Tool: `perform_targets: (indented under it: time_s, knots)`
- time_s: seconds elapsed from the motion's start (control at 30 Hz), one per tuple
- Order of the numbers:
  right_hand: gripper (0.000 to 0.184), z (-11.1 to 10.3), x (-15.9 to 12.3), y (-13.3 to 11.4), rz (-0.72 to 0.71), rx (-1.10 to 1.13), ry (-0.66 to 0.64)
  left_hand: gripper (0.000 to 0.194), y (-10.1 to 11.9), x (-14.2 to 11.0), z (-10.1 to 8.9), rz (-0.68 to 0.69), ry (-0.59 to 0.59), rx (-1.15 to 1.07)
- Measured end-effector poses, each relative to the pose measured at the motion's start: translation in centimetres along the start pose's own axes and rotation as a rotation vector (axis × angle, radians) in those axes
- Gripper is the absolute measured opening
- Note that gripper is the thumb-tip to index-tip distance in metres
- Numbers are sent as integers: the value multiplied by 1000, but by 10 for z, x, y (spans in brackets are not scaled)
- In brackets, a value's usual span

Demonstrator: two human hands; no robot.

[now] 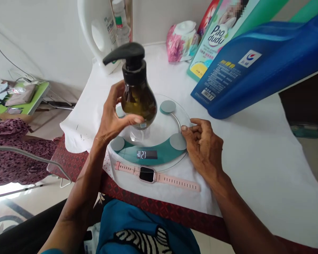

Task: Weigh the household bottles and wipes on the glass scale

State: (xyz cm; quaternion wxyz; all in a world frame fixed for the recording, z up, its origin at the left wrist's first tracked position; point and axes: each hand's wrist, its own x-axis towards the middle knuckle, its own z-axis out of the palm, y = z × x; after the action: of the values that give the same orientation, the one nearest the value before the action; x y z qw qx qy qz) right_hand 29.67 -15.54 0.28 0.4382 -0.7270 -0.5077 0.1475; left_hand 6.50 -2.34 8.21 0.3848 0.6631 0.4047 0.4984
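My left hand (113,118) is wrapped round a dark olive, see-through pump bottle (140,100) with a black pump head. The bottle is upright over a round glass weighing scale (160,132); whether its base touches the glass I cannot tell. Lit digits show on the scale's display (146,154), set in a teal curved band. At the scale's right edge, my right hand (205,146) has its thumb and curled fingers closed on the rim. A pink smartwatch (147,174) with its strap laid out flat lies in front of the scale, near the table's edge.
A white cloth (249,155) covers the table. Behind stand a white jug (96,31), a clear bottle (121,26) and a pink wipes pack (181,40). A Paodudu bottle (210,44) and a large blue bottle (243,70) are at right. Another person's patterned clothing (13,151) shows at left.
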Motion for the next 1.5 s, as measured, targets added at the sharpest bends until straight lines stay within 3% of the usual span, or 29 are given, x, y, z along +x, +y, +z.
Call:
perform_targets:
  time_s: [0.1,0.23,0.3,0.43,0.57,0.7,0.87,0.97,1.2,1.4,1.5]
  knots:
    - [47,0,0,1,-3,21,0,72,6,-2,0,60,-166,178]
    - [59,1,2,1,-4,57,-3,58,8,-4,-1,42,-223,271]
    - [62,1,3,1,-6,71,-2,55,10,-5,1,51,-198,301]
    - [61,1,3,0,-5,104,-10,51,20,7,5,6,-45,303]
    - [60,2,2,1,-23,104,10,47,18,53,-5,15,261,247]
    - [59,4,0,4,-42,88,36,58,-21,114,-28,54,549,252]
    - [54,4,0,8,-26,99,36,64,-72,163,-50,-113,694,368]
    - [53,3,2,9,3,95,44,65,-87,181,-49,-190,703,446]
    - [46,2,4,6,52,117,32,68,-98,199,-23,-264,613,577]
    - [49,5,3,3,45,137,30,79,-84,189,-25,-233,549,572]
    - [51,7,3,4,22,143,48,100,-66,178,-18,-95,608,593]
